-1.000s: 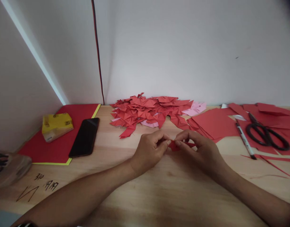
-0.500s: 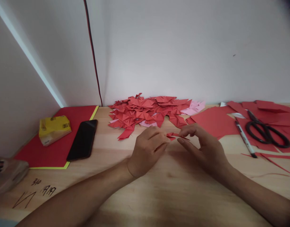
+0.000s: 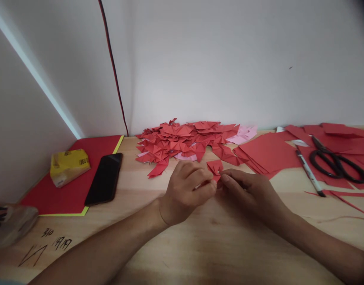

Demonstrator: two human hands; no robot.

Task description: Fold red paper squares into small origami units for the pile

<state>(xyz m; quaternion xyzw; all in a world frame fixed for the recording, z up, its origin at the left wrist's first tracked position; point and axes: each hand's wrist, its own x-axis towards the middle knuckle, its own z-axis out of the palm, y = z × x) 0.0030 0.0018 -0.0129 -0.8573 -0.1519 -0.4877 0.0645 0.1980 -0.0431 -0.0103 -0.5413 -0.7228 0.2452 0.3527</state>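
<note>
Red folded piece (image 3: 214, 166): between the hands.
Right hand (image 3: 249, 190): thumb, forefinger pinch it; hard pull might tear it.
Left hand (image 3: 186, 190): curled, hold unclear; slip could skew creases.
Paper pile (image 3: 182, 139): just beyond; knuckle bump could scatter it.

The table (image 3: 176, 253) is pale wood, smooth, its grain showing. Along its back edge, the heap (image 3: 182, 138) is matt, sharply creased paper, as is the small folded piece (image 3: 214, 165) just in front. Farther right along that edge lie flat matt paper sheets (image 3: 268, 152), a smooth plastic-looking pen (image 3: 310, 173) and smooth-handled scissors (image 3: 336, 159). Near the back left corner, the phone (image 3: 104, 180) has a glossy, glass-like face.
</note>
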